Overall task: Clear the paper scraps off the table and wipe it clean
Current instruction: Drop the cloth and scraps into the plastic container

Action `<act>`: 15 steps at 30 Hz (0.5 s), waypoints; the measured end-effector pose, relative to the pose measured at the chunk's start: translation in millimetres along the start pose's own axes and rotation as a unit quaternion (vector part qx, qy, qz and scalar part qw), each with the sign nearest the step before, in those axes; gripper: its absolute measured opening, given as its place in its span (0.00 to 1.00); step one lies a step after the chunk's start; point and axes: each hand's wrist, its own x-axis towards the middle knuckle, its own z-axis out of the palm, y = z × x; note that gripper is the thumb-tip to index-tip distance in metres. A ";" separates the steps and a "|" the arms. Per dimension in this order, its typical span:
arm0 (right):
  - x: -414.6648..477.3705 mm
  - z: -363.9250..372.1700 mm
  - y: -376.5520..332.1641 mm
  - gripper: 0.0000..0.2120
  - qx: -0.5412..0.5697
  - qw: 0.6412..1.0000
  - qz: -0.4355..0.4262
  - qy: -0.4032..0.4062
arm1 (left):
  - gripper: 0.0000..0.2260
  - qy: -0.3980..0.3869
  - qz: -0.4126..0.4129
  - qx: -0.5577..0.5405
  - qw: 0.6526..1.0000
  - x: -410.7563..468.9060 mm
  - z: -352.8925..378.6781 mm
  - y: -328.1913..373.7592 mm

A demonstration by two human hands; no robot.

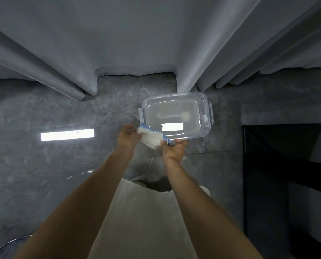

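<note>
- Head view: the left hand (127, 136) pinches the left end of a white, blue-edged cloth (151, 137). The right hand (173, 150) grips its right end.
- The cloth hangs stretched between them at the near-left rim of a clear container (206, 101), which sits on a grey marbled surface (62, 109).
- No paper scraps show on that surface, so clearing looks done.
- Whether any lie in the container is unclear.
- The cloth is off the surface, so wiping looks unfinished or just ended.

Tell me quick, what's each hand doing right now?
Left hand: closed, holding the left end of the white cloth.
Right hand: closed, holding the right end of the same cloth.
</note>
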 end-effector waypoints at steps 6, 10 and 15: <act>-6.2 -8.0 -0.9 0.20 -0.002 1.000 0.007 0.000 | 0.24 -0.012 -0.005 0.022 1.000 -9.1 -5.8 4.2; -24.5 -21.4 -14.2 0.21 -0.021 1.000 0.010 0.020 | 0.23 -0.002 -0.005 0.048 0.999 -33.5 -20.7 20.7; -80.6 -56.1 -59.5 0.20 -0.041 0.999 0.006 0.000 | 0.21 0.005 0.018 0.043 0.999 -97.7 -49.6 66.1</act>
